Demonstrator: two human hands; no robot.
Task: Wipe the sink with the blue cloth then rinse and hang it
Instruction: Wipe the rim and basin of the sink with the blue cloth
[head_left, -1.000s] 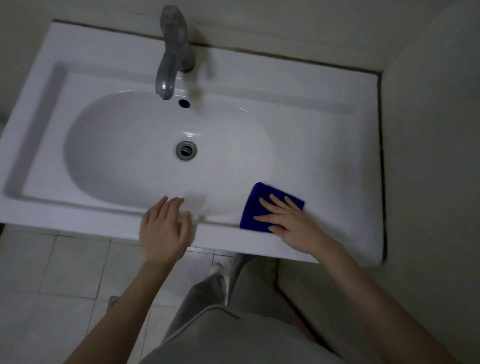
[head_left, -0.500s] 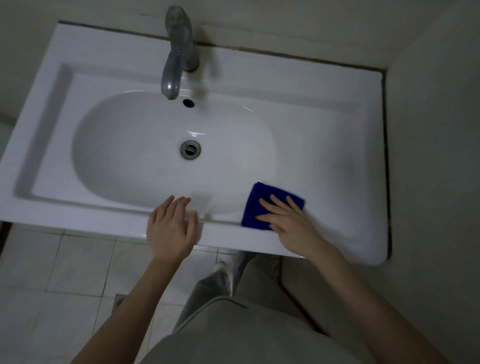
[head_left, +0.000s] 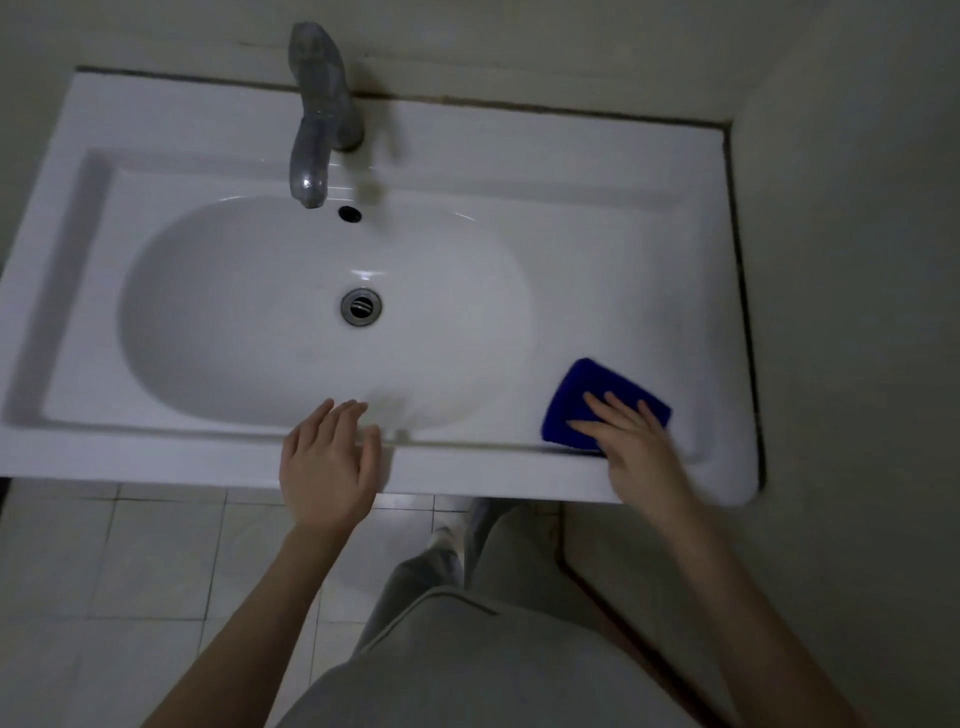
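Note:
A white rectangular sink with an oval basin fills the upper view. The folded blue cloth lies flat on the sink's front right ledge. My right hand presses down on the cloth with fingers spread over its near half. My left hand rests flat on the sink's front rim near the middle, fingers apart and holding nothing. A metal tap stands at the back, its spout over the basin. The drain sits in the basin's centre.
A wall runs close along the sink's right side, and another along the back. Pale floor tiles show below the front rim. My legs in grey trousers stand under the sink's front edge.
My right hand has slid the blue cloth to the right along the front ledge, away from the basin's edge. My left hand has stayed on the front rim.

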